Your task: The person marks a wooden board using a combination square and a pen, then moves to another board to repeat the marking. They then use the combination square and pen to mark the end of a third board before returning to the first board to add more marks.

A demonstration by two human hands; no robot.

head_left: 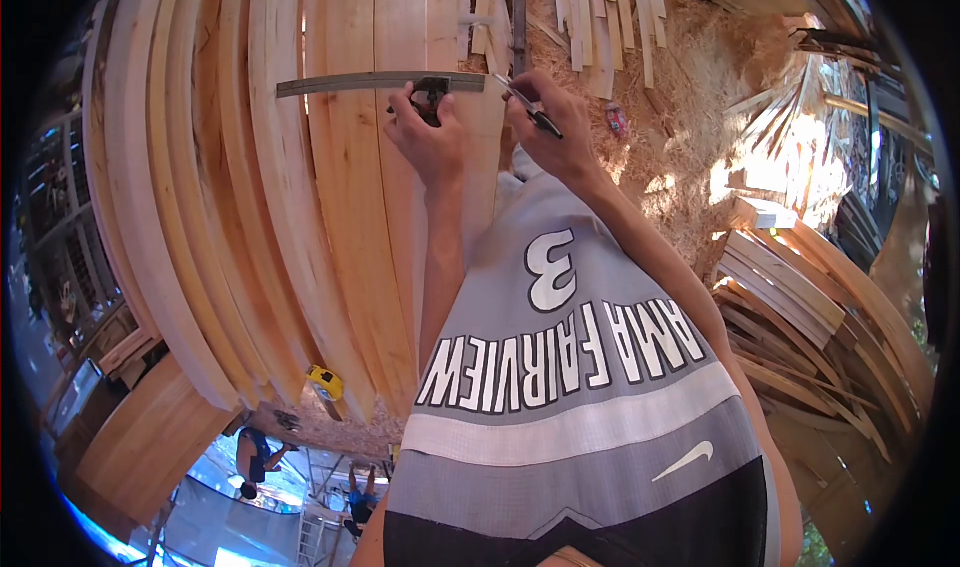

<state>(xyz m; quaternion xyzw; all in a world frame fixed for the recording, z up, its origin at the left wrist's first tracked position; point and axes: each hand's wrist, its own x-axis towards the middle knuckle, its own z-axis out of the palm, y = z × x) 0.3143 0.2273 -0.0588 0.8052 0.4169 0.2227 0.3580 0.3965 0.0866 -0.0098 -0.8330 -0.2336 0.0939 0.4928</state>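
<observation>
A combination square lies across the planks, its long steel blade running left to right. My left hand is closed around the dark head of the square, with thumb and fingers on either side of it. Just to the right, my right hand grips a slim pen with a dark body and a pale tip. The pen's tip points up and left, close to the right end of the blade. Beneath both the square and my left hand is a wide pale plank.
Several long boards lie side by side at left. A yellow tape measure rests on their near ends. Wood shavings cover the ground at right, beside stacked lumber. A person is in the background at lower left.
</observation>
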